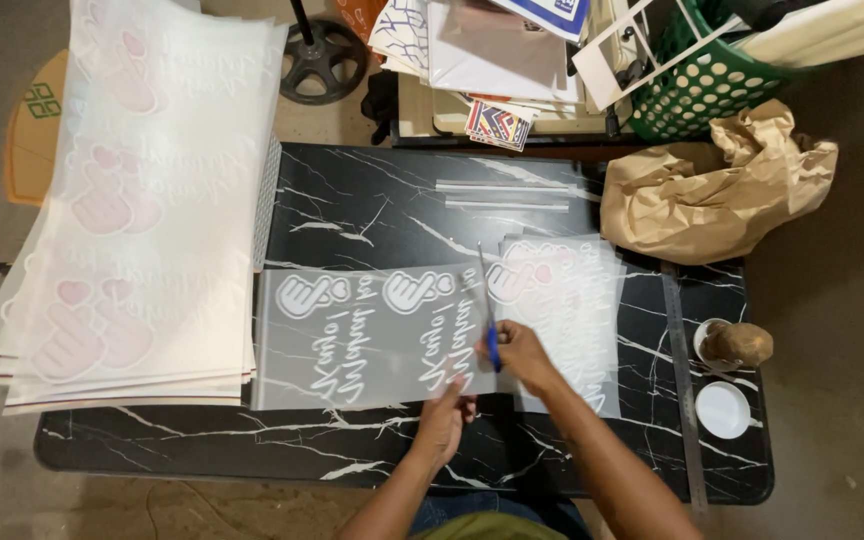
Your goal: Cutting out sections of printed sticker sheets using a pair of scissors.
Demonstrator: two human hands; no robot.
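Scissors (489, 318) gripped in right hand (522, 355), blades across the printed film sheet (372, 335). Left hand (444, 420) presses flat, fingers spread, on sheet's near edge. Stacked sheets (132, 200) far left; ruler (685, 385) right.

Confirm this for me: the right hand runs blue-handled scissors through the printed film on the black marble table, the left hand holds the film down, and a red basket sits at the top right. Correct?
Not quite: the basket is green, not red, as the head view shows. The rest holds: the right hand works the blue-handled scissors through the film on the black marble table, and the left hand holds the film down.
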